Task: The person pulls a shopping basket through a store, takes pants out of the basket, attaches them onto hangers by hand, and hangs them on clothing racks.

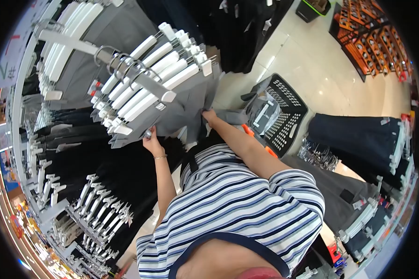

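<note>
Grey trousers [160,122] hang in front of me from white clip hangers [146,100] on a metal rail arm [146,84]. My left hand [152,143] is at their lower left edge, its fingers closed on the cloth. A small silvery thing [148,134] shows at those fingers; its kind is unclear. On the other side, my right hand [210,117] is closed round a fold of the grey trousers, its fingertips partly hidden by the fabric. A bracelet [160,157] circles my left wrist.
A black basket [286,116] with hangers and wrapped goods stands on the tiled floor at right. Black trousers [93,162] hang at left, above more white hangers [102,211]. Dark trousers [354,135] hang at right. An orange display rack [372,46] stands farther off.
</note>
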A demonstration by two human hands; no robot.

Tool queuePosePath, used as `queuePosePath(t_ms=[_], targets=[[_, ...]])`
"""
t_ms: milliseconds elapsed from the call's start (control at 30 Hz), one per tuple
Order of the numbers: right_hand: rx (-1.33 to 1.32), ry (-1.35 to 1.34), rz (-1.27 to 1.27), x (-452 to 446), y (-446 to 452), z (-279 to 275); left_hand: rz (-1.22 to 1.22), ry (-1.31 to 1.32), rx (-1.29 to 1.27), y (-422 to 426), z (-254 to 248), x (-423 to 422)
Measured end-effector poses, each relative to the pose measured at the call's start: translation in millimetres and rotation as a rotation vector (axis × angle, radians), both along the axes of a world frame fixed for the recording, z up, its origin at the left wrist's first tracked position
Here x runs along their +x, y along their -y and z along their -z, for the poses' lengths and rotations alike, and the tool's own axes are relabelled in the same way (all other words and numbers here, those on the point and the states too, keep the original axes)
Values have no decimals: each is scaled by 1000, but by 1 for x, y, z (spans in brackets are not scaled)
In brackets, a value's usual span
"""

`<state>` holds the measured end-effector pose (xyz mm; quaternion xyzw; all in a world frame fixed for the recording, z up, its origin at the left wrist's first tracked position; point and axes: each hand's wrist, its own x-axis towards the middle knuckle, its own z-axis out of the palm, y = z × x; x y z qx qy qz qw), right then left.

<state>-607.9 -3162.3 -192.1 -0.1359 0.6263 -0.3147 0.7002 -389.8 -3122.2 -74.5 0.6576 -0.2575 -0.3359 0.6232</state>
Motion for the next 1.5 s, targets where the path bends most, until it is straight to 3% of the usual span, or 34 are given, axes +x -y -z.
queuePosePath(t_ms=[100, 133, 200, 267, 333, 400, 533, 633, 667, 733, 867, 900, 933, 1000, 1100, 1167, 1300, 1367, 1467, 1500], targets=[[108, -22, 177, 19, 14, 68, -2, -9, 35, -2, 2, -8], [149, 140, 179, 25, 16, 42, 27, 19, 55, -4, 11, -7], [151, 521, 112, 58, 13, 48, 62, -16, 209, -7, 16, -8], [106, 582, -14, 56, 16, -101, 69, -148, 475, -9, 9, -19], [81, 828, -126, 80, 14, -93, 254, -481, 486, -21, 34, -5], [220, 1088, -97, 84, 14, -130, 378, -844, 411, -30, 49, 5], [271, 1450, -178, 82, 5, -177, 346, -915, 185, -28, 45, 2], [164, 1254, -226, 72, -1, -188, 329, -833, 127, -27, 43, -1], [133, 1214, -298, 76, 0, -156, 337, -783, 132, -26, 43, -2], [-67, 835, -380, 45, 6, -167, 346, -640, 145, -23, 46, -4], [13, 190, -231, -22, 20, -152, 209, -199, 285, -20, 42, -12], [-190, 209, -177, -38, 15, -152, 126, -70, 409, -19, 29, -18], [-128, 195, -86, -46, 12, -131, 77, -189, 317, -20, 20, -28], [-38, 67, -1, -59, 2, -147, 121, -275, 198, -21, 18, -31], [-322, 66, -172, -77, -19, -65, 191, -428, 72, -25, 12, -36], [-414, -119, -286, -88, -36, -15, 241, -490, 62, -31, 16, -35], [-348, -244, -261, -106, -46, 16, 194, -173, 323, -49, 52, -29], [-350, -141, -45, -122, -44, 34, 141, -166, 408, -54, 55, -30], [-242, -102, 275, -150, -37, 48, 101, -144, 269, -54, 69, -34], [-189, -107, 377, -161, -35, 52, 128, -93, 382, -56, 74, -30]])
